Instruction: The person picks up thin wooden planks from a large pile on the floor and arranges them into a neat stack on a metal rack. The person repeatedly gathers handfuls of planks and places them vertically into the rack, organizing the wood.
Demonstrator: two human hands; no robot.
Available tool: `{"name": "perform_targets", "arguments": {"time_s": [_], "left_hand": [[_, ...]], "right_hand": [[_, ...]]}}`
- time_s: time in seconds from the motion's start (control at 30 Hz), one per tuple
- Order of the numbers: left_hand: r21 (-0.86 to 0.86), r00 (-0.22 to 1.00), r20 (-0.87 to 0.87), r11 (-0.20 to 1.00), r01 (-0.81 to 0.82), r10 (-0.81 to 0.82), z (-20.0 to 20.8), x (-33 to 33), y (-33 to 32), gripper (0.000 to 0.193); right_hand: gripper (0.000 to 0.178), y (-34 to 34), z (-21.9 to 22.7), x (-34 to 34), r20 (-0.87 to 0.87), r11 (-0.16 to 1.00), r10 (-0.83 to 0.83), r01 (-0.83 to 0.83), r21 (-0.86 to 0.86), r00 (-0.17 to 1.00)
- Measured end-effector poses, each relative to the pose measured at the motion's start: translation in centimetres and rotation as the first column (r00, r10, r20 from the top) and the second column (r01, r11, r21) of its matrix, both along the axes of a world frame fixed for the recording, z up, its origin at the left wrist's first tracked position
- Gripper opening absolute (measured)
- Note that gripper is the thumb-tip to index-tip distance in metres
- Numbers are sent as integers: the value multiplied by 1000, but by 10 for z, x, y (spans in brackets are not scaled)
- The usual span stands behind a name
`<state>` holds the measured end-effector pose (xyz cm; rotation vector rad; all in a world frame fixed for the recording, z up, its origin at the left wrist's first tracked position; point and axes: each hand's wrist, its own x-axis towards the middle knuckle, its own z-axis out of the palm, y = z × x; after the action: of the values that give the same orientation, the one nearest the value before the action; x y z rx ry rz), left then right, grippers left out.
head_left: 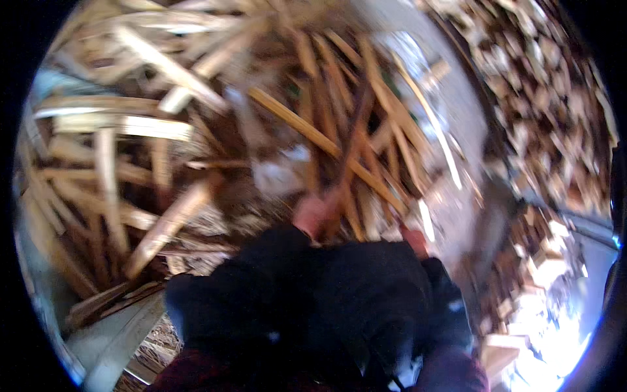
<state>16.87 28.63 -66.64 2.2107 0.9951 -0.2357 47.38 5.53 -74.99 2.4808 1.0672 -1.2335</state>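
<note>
Split sticks of wood lie heaped before me, and motion smears much of the picture. My left hand (pixel 316 213) is low in the middle, seemingly closed around the near end of a dark wooden stick (pixel 356 121) that slants up and away from it. A long yellowish stick (pixel 297 124) crosses behind that one. My right hand (pixel 415 240) shows only in part past the dark sleeve, beside the near ends of several brown sticks (pixel 403 149). Its fingers are too blurred and covered to make out. Near it lies a thin pale strip (pixel 428 221).
More split wood (pixel 124 127) is piled loosely on the left, with a thick piece (pixel 173 228) slanting toward me. Several small wood pieces (pixel 542 98) form a large heap at the right, beyond a grey strip of ground (pixel 457 85). A grey board (pixel 121 343) lies at lower left.
</note>
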Motion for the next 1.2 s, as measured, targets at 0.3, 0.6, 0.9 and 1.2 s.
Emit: {"name": "perform_targets", "arguments": {"time_s": [0.3,0.6,0.9,1.2], "left_hand": [[-500,924,202,845,-189,326,28,-15,29,74],[561,932,-21,768,310,-362,144,-227,172,35],[563,391,58,294,-773,918,161,-452,108,94],[164,429,686,450,-878,588,200,-455,159,61]], "right_hand": [[37,-5,-50,-11,290,967,-230,184,179,929],[33,-7,85,103,-205,364,-685,572,736,699],[54,226,251,19,381,907,15,-172,384,924],[72,365,242,-300,-202,583,707,-396,709,678]]}}
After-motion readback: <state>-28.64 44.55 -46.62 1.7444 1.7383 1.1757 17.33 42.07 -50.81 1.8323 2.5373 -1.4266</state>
